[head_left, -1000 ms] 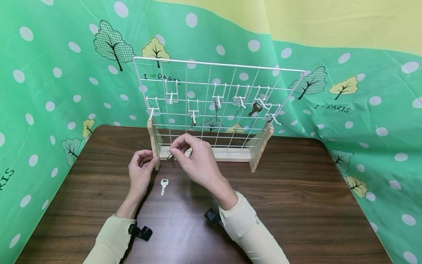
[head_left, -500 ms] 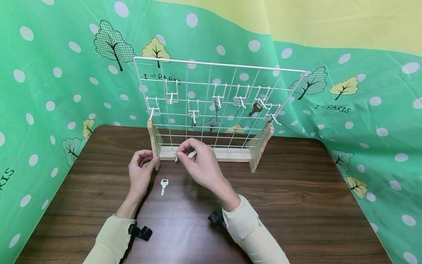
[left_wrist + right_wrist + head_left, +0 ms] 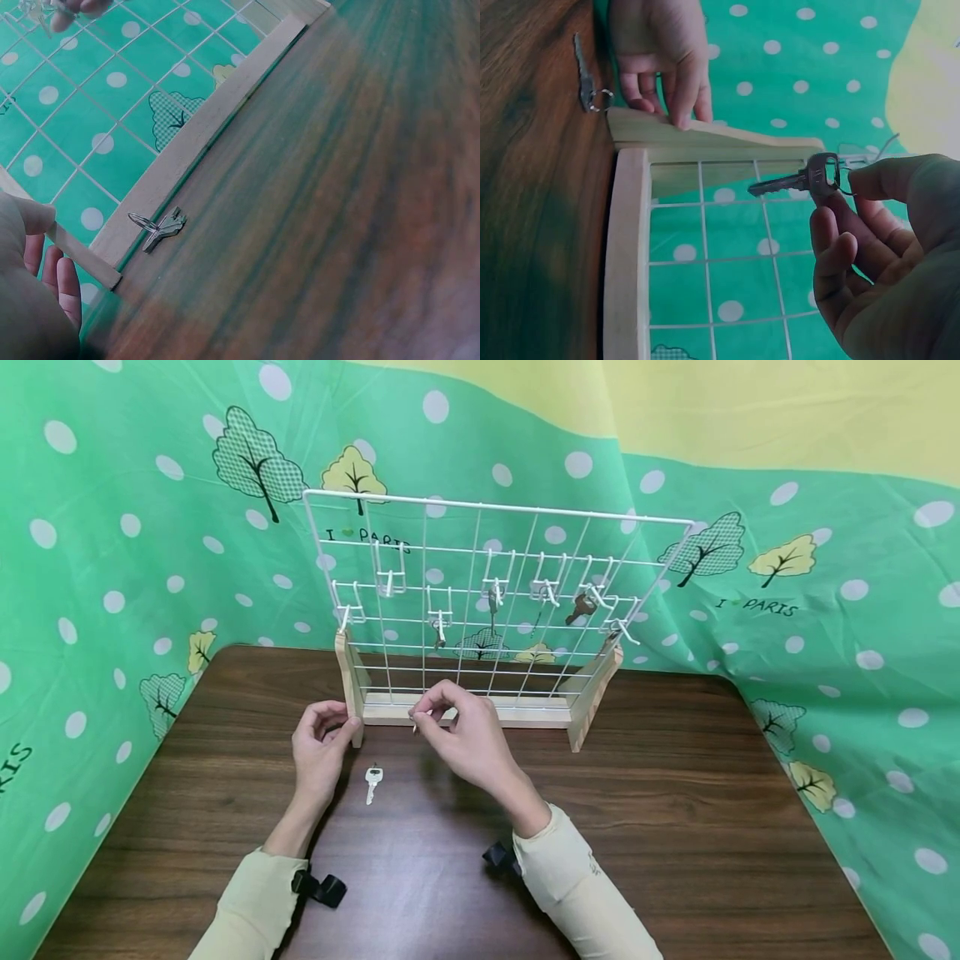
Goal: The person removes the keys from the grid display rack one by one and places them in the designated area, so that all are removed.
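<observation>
Metal rests in my right hand: a key pinched by its ring before the white grid; my left hand grips the wooden side panel near another key.

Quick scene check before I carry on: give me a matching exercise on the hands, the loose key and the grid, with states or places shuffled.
Things:
1. left hand
2. right hand
3. loose key
4. grid

States or places:
A. white wire, fitted with hooks
B. grips a second key
C. lies on the table
D. touches a wooden side panel

Pairs: 1-D, 2-B, 3-C, 4-A
</observation>
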Motion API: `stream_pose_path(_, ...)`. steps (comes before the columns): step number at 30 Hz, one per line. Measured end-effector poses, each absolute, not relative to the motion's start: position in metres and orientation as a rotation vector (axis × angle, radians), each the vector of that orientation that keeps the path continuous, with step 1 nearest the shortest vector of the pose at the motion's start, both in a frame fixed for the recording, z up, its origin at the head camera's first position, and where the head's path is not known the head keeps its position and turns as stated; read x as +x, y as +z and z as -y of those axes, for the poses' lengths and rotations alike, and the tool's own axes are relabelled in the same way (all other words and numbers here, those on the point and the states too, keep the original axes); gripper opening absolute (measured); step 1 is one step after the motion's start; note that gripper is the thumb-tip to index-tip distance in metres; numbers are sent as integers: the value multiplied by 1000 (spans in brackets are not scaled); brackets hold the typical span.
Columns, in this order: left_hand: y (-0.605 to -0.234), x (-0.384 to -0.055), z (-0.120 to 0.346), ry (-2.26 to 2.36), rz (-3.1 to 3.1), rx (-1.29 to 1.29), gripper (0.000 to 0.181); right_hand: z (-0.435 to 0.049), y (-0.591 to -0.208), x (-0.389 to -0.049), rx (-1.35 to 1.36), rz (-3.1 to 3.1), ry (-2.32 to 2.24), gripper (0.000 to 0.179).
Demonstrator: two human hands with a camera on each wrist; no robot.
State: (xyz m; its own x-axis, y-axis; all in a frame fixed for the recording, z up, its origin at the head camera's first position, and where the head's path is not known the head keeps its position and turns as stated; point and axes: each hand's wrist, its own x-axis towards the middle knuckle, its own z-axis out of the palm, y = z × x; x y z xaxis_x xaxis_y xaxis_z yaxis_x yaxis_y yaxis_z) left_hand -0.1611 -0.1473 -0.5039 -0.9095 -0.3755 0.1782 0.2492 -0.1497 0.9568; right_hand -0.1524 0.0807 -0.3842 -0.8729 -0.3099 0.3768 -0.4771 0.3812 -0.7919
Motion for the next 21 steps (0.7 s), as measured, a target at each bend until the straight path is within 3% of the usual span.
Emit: stream_pose_path(21,-504,-161,147,-2105,1719,141,33,-87,-411,-163,555,2616,1637,7)
